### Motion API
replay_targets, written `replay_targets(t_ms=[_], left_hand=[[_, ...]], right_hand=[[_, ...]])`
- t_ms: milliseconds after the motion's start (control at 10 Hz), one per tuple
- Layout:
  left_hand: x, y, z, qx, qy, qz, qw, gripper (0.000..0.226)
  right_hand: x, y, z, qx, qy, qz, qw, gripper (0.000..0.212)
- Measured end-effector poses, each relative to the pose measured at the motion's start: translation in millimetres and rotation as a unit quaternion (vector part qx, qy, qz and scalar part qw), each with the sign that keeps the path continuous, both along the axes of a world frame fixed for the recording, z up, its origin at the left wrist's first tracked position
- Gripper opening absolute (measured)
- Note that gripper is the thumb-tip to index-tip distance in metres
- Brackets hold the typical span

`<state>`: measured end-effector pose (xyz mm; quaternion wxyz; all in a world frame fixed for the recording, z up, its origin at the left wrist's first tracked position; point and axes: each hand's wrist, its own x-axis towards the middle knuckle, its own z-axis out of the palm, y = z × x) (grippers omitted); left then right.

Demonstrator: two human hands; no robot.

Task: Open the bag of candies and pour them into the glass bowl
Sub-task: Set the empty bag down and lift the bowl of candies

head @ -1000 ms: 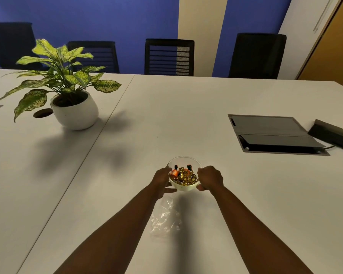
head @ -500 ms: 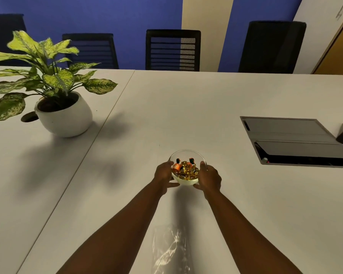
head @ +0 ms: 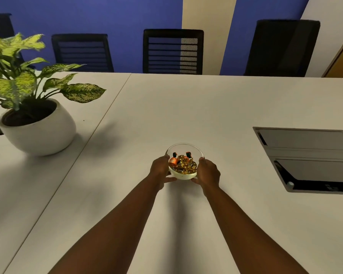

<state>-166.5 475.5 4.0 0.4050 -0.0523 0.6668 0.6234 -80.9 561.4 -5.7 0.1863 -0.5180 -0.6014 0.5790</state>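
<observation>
**Both hands cup a filled glass bowl on a wide pale table**

Two bare forearms reach forward from the bottom edge and meet around the glass bowl point(head: 185, 155). The left hand point(head: 160, 168) wraps the bowl's left wall and the right hand point(head: 208, 171) wraps the right wall; on each, the fingers curl closed against the glass, with the thumbs reaching under its near side. The bowl is round, clear and thin-rimmed, with smooth curved sides. Whether its base touches the table point(head: 186, 107) or is just lifted cannot be told. Inside lies a heap of candies point(head: 183, 165), most in crinkled, shiny gold wrappers, with one orange piece at the left and a few dark-and-orange ones at the back; the heap stays below the rim.

The table is matte, smooth and off-white, and broad bare surface lies around the bowl on every side. A thin straight seam point(head: 99, 123) runs diagonally from the far edge toward the near left, well left of the bowl. To the right, well apart from the hands, a flat grey rectangular panel point(head: 309, 157) sits sunk into the tabletop, its near part a dark open slot.

Farther left stands a round, smooth white pot point(head: 40, 133) with a plant point(head: 28, 80) of broad, speckled green leaves. Beyond the table's straight far edge stand black chairs point(head: 173, 51) with slatted mesh backs, against a blue wall point(head: 87, 14).
</observation>
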Motion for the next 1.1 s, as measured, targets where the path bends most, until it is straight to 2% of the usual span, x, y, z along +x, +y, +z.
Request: replay_targets(t_ms=[500,800,900,1000,1100], left_hand=[[-52.1,51.1,-32.3,-0.003,0.034,0.065,0.997,0.035],[-60.3,50.7,-30.4,-0.029,0.064,0.044,0.997,0.038],[-60.6,47.9,-27.7,-0.039,0.063,0.051,0.996,0.036],[-61.4,46.6,-26.1,-0.031,0.042,0.057,0.997,0.032],[-57.2,43.1,-20.5,-0.049,0.086,0.070,0.993,0.037]], right_hand=[[-61.1,48.3,-36.5,0.007,0.036,-0.007,0.999,0.039],[-65.1,49.0,-35.7,0.043,0.019,0.025,0.999,0.040],[-63.8,47.7,-31.6,0.005,0.034,0.037,0.999,0.039],[-62.8,49.2,-26.9,-0.019,0.022,0.068,0.997,0.038],[-56.6,48.2,-16.5,-0.004,-0.017,0.091,0.996,0.041]])
